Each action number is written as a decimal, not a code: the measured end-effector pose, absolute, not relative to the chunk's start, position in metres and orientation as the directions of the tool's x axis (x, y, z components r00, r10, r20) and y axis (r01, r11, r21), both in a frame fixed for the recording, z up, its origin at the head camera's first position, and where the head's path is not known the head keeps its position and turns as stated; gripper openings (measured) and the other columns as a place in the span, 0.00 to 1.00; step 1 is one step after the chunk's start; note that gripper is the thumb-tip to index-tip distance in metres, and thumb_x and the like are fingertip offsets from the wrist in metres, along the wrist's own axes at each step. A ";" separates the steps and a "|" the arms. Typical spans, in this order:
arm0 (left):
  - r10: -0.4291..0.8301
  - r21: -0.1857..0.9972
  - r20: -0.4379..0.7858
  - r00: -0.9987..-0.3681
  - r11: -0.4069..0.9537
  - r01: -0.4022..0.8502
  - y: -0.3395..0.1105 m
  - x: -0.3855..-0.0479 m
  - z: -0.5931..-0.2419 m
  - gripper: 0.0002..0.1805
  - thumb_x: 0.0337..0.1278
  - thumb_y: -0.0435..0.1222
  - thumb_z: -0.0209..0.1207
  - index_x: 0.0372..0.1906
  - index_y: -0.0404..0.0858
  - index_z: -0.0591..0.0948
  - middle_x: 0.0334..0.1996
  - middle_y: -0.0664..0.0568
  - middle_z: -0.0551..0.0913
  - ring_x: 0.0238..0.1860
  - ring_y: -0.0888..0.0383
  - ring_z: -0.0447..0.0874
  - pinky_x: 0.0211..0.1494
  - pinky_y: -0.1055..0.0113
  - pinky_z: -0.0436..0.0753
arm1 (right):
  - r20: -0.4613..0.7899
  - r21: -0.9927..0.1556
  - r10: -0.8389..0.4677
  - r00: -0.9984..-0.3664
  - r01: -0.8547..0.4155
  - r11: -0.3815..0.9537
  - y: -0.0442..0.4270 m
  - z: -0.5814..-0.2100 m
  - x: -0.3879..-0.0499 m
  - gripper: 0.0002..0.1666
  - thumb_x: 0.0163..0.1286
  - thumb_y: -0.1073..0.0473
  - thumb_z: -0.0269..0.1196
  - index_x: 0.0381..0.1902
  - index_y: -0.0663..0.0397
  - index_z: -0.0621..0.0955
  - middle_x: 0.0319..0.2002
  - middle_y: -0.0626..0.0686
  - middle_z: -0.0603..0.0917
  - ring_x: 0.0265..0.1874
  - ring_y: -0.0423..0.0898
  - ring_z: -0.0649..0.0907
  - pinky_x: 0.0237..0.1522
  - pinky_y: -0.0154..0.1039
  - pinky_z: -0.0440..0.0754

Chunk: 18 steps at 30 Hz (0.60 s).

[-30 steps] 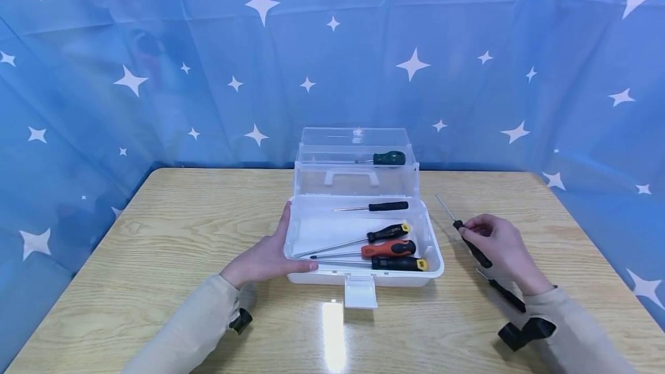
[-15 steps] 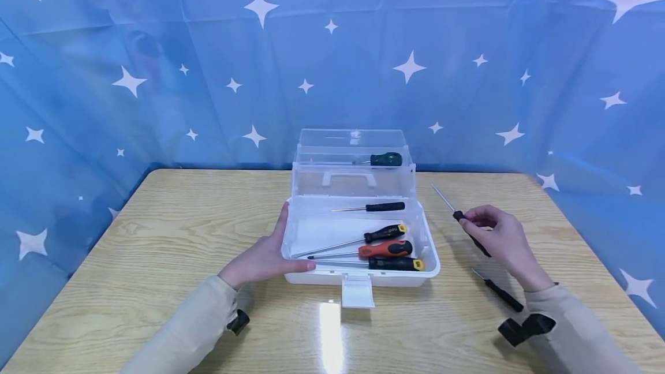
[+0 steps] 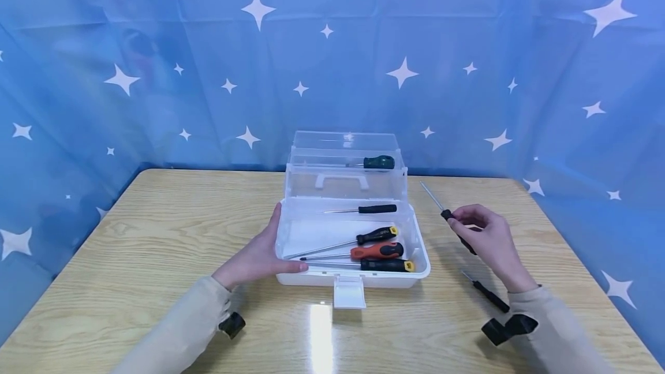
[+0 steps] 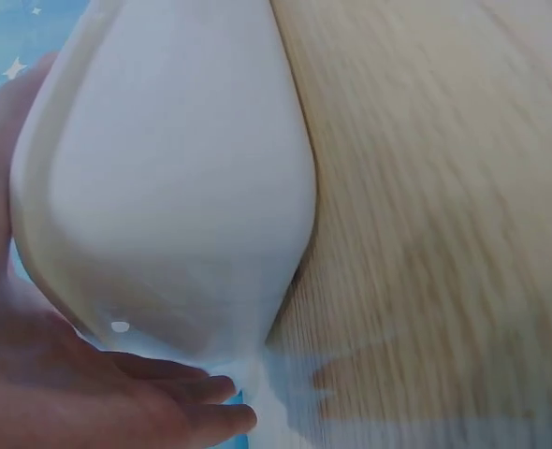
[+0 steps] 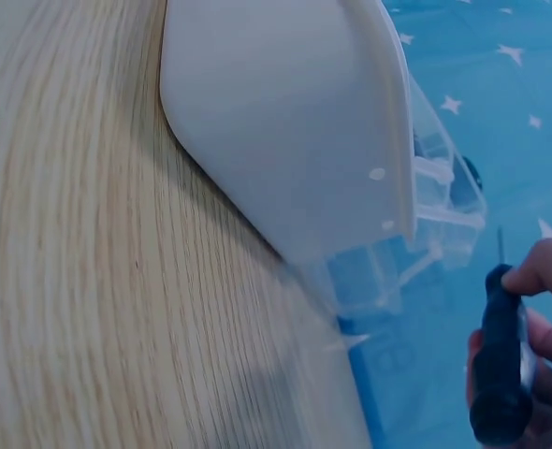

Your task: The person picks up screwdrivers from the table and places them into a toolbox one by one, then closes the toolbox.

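Note:
My right hand pinches a screwdriver with a black handle between thumb and fingers. Its thin shaft points up and to the left, a little to the right of the white toolbox. My left hand holds the left end of this box, thumb along the front rim and fingers reaching round the side and back. Inside lie a slim black screwdriver, a black-and-yellow screwdriver, an orange screwdriver and a thicker black-and-yellow screwdriver.
The clear lid stands raised at the back, with a green-handled screwdriver in it. A small black screwdriver lies on the wooden table below my right hand. The front latch hangs down. A starry blue curtain stands behind.
The right hand has lifted the black screwdriver slightly and carried it a little left and away from the one lying on the table. The whole head view has shifted; the left hand stays on the toolbox.

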<state>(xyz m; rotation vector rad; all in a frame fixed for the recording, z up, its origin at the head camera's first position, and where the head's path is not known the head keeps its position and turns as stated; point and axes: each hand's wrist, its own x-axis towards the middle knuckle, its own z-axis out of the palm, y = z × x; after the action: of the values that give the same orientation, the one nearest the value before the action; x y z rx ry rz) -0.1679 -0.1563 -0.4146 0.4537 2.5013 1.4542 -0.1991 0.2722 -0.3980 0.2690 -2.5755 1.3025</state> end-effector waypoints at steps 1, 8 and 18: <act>0.374 0.880 -0.017 -0.927 0.445 0.164 -0.156 -0.169 -0.415 0.73 0.41 0.46 0.76 0.76 0.41 0.29 0.73 0.38 0.53 0.68 0.41 0.59 0.65 0.43 0.62 | 0.297 -0.768 -0.056 -0.953 -0.273 0.580 0.271 -0.398 -0.199 0.14 0.68 0.59 0.63 0.44 0.66 0.80 0.37 0.52 0.81 0.36 0.33 0.80 0.38 0.23 0.77; 0.382 0.898 -0.060 -0.922 0.425 0.118 -0.156 -0.172 -0.417 0.74 0.41 0.45 0.76 0.74 0.43 0.25 0.75 0.38 0.46 0.71 0.40 0.51 0.67 0.41 0.57 | 0.327 -0.761 -0.070 -0.943 -0.306 0.572 0.267 -0.401 -0.200 0.12 0.69 0.60 0.63 0.43 0.65 0.79 0.37 0.53 0.81 0.36 0.35 0.80 0.38 0.23 0.77; 0.375 0.889 -0.111 -0.920 0.452 0.077 -0.157 -0.172 -0.416 0.75 0.41 0.47 0.75 0.74 0.46 0.23 0.75 0.38 0.44 0.72 0.40 0.49 0.67 0.41 0.56 | 0.338 -0.774 -0.081 -0.938 -0.326 0.542 0.260 -0.403 -0.205 0.11 0.68 0.61 0.64 0.42 0.64 0.80 0.36 0.53 0.82 0.35 0.37 0.81 0.37 0.24 0.78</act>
<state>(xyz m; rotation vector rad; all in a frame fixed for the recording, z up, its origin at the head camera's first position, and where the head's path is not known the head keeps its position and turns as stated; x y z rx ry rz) -0.1716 -0.1567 -0.4156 0.3877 2.4148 1.4553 -0.2045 0.2597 -0.4031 0.3399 -2.5194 1.3459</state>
